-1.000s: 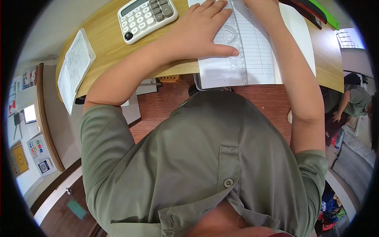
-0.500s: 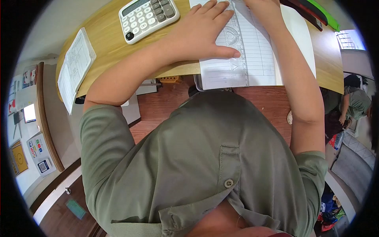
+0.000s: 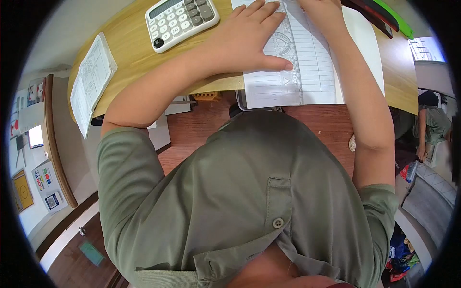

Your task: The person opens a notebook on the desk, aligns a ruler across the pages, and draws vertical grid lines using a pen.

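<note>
The left hand (image 3: 245,41) lies flat with fingers spread, pressing a clear plastic stencil ruler (image 3: 288,53) onto a white lined paper sheet (image 3: 317,62) at the near edge of the round wooden worktop (image 3: 134,57). The right hand (image 3: 321,12) rests at the far end of the sheet; its grip cannot be told. A white calculator (image 3: 181,20) sits left of the left hand.

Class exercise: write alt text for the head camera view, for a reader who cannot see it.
A person's left hand presses a clear ruler flat on lined paper on a wooden desk, while the right hand rests at the paper's top edge. A calculator sits left of the hands.
</note>
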